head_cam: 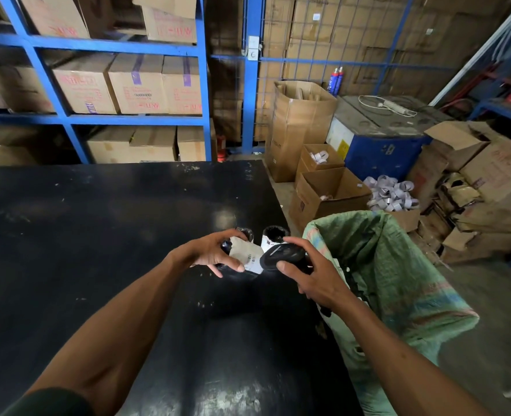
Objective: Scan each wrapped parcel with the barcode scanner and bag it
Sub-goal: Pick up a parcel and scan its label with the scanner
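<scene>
My left hand (210, 250) grips a small black-wrapped parcel (245, 253) over the black table (98, 235), its white barcode label turned toward the scanner. My right hand (311, 274) holds the black barcode scanner (282, 254), whose head almost touches the label. A second black parcel (271, 237) with a white label stands on the table just behind the scanner. The green woven sack (398, 265) hangs open at the table's right edge, right beside my right hand.
Blue racking (203, 85) with cardboard boxes stands behind the table. Open cartons (329, 193), a heap of white label rolls (392, 195) and a blue bin (380, 151) crowd the floor at the right. Grey floor shows beyond the sack.
</scene>
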Demonstrator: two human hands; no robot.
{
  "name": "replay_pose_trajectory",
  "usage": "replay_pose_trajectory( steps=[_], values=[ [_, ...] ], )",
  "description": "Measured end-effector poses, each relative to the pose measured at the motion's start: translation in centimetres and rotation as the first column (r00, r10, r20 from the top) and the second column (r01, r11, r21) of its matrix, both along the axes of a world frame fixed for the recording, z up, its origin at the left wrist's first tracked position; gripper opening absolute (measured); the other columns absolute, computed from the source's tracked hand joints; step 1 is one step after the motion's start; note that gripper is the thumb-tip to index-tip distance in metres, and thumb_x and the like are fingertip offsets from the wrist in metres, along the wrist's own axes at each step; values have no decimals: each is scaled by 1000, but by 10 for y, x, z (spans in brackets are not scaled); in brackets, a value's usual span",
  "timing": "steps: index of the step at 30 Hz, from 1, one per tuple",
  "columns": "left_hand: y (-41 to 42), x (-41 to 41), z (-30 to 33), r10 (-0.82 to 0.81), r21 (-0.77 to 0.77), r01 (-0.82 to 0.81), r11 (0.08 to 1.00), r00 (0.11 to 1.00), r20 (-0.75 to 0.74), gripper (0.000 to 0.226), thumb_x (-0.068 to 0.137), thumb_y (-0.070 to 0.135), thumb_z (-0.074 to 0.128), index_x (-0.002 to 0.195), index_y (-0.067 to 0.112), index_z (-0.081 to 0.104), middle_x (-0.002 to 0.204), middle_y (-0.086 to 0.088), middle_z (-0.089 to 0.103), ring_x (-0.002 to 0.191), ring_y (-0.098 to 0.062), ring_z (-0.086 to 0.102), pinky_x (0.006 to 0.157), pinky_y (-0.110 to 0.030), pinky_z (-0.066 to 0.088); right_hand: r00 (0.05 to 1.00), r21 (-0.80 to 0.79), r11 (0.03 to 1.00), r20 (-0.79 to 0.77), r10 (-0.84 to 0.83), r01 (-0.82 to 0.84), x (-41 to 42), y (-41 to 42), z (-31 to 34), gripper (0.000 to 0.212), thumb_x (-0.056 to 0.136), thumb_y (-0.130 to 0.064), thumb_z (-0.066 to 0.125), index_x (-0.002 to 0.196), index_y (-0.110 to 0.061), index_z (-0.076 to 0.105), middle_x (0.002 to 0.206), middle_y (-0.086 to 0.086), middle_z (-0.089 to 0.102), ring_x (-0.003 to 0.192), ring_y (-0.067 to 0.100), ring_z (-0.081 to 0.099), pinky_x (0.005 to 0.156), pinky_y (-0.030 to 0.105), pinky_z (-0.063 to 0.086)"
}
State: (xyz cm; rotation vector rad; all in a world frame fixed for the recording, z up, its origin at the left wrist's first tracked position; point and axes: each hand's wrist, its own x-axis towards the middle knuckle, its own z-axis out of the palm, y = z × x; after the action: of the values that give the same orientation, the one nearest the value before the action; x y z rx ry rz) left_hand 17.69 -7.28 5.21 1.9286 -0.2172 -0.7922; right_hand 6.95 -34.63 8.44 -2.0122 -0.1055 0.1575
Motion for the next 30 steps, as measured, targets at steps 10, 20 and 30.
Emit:
replay_pose_trajectory(
  steps=[10, 20, 30],
  values=[
    [10, -4, 8, -142, 86, 148, 985, 987, -78, 80, 64, 4, 92, 126, 42, 56, 131, -5, 58, 116, -32, 63, 77, -54, 61, 973, -195, 974, 175, 152, -117, -5, -3, 7, 43, 92, -36, 73, 130, -45, 54, 122, -10, 68, 108, 5, 66, 93, 27, 57],
    [18, -7, 9, -81, 137, 96, 986, 991, -109, 78, 67, 1, 90, 126, 40, 57, 134, -5, 48, 119, -38, 53, 76, -53, 62, 968, -201, 965, 148, 202, -170, -6, 7, 9, 37, 94, -35, 70, 124, -47, 53, 116, -18, 65, 103, 6, 66, 92, 30, 58],
    [22, -11, 9, -73, 147, 88, 985, 992, -106, 76, 68, 0, 89, 127, 37, 56, 128, -6, 57, 119, -35, 57, 76, -54, 62, 974, -178, 977, 172, 147, -117, -5, 6, 10, 35, 94, -30, 71, 120, -47, 57, 111, -14, 69, 98, 6, 69, 85, 20, 56]
  ],
)
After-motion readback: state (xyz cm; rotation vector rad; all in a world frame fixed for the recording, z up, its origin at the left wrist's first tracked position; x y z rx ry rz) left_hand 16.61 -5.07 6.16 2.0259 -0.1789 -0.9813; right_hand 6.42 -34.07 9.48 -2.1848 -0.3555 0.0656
